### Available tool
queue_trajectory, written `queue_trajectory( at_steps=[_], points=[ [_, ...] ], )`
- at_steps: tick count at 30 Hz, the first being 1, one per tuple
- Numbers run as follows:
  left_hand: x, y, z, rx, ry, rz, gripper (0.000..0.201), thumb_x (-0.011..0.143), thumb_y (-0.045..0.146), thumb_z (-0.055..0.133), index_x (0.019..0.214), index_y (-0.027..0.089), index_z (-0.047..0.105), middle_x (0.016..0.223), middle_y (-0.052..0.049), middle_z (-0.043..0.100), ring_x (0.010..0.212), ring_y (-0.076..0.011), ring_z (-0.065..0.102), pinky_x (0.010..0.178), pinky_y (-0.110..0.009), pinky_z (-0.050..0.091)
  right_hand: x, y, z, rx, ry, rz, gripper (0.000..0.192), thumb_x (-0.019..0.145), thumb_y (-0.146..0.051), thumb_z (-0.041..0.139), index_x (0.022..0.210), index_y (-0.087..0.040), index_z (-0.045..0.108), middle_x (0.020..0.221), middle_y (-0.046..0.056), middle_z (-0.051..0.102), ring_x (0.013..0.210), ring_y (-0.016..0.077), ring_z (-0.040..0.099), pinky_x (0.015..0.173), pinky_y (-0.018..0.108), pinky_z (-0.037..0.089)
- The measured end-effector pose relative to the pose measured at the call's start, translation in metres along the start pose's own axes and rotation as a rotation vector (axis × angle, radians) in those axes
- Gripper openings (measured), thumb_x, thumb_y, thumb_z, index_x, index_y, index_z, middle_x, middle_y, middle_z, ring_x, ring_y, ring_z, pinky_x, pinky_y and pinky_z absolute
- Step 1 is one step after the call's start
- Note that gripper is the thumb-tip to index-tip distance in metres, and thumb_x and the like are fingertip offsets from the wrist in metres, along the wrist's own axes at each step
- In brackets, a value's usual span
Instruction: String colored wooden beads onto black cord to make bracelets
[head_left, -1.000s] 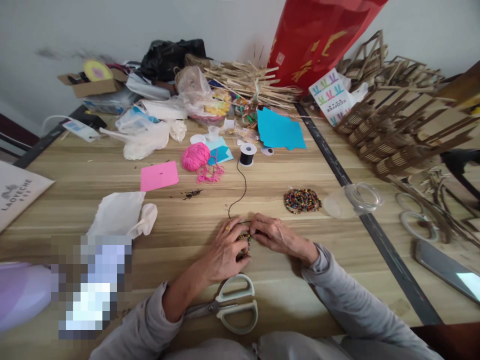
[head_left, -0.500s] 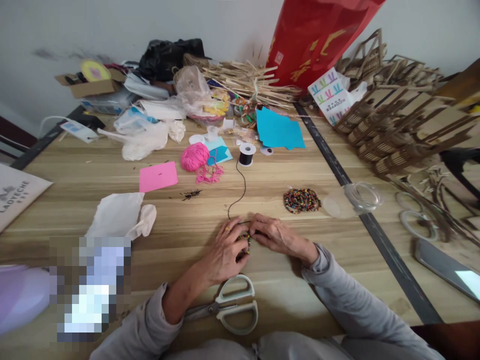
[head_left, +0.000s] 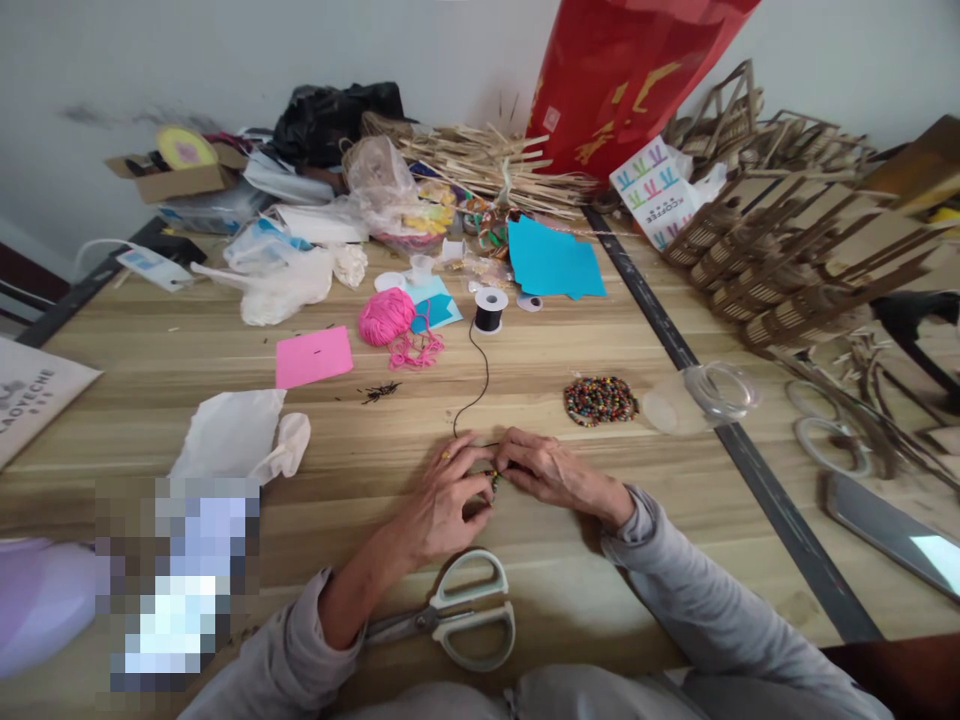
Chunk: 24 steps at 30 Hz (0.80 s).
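Observation:
My left hand (head_left: 441, 500) and my right hand (head_left: 551, 470) meet fingertip to fingertip on the wooden table (head_left: 525, 590), both pinching a short string of coloured beads (head_left: 494, 480), mostly hidden by my fingers. A black cord (head_left: 480, 385) runs from my fingers up to a black thread spool (head_left: 490, 309). A pile of coloured beads (head_left: 600, 400) lies just right of the cord, beside a tipped clear plastic cup (head_left: 701, 397). Grey-handled scissors (head_left: 457, 618) lie just below my left wrist.
A pink yarn ball (head_left: 387, 317), pink paper (head_left: 313, 356), blue paper (head_left: 553, 261) and white tissue (head_left: 236, 432) lie further back and left. Bags, sticks and a red bag (head_left: 622, 80) crowd the back edge. Woven wooden pieces (head_left: 795, 270) fill the right.
My hands have stayed in place; the fingers shifted slightly on the beads, which are now more hidden. The view tilted a little.

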<state>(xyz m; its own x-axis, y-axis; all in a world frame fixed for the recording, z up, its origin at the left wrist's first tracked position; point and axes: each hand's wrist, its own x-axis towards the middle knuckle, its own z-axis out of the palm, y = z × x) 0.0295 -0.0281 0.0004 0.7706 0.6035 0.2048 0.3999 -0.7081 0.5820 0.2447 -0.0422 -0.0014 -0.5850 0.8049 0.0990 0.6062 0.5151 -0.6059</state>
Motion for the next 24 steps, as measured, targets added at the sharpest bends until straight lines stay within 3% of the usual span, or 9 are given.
queue_trajectory(
  at_steps=[24],
  points=[
    [0.0034,0.004,-0.0077,-0.01,-0.023,0.026,0.012,0.075,0.011,0.062,0.076,0.02,0.07,0.119,-0.008,0.059,0.133,-0.0295,0.034,0.11,-0.05,0.033,0.0,-0.0006,-0.0015,-0.013,-0.001,-0.017,0.011,0.093,-0.014,0.046,0.094,-0.017,0.056,0.094,0.006,0.055,0.081,0.0149,0.055,0.073,0.024,0.044]
  ],
)
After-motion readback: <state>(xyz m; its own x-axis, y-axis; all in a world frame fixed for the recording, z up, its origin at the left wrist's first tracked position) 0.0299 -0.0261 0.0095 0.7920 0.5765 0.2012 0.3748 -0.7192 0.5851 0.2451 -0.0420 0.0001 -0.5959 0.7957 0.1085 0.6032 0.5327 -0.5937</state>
